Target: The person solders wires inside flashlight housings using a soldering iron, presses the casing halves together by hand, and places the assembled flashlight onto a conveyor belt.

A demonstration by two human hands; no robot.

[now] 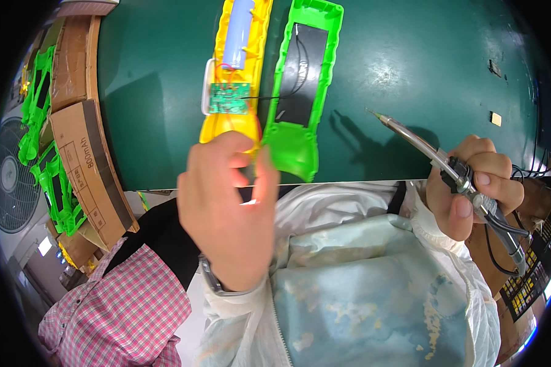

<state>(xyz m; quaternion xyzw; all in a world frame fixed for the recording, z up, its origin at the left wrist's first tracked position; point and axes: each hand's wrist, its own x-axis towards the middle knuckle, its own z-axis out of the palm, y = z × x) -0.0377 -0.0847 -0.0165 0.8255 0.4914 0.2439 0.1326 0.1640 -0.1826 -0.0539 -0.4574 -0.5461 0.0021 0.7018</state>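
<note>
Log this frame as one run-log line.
left hand: pinching yellow casing end | right hand: gripping soldering iron, tip above green table | green casing: beside yellow, open

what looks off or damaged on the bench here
Nothing looks broken. The yellow shell and green shell lie opened, circuit board and wires exposed. Two small scraps lie loose on the green table.

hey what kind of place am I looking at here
Probably an electronics assembly bench: a soldering iron in the right hand, an opened yellow casing showing a circuit board, and cartons of green plastic shells.
</note>
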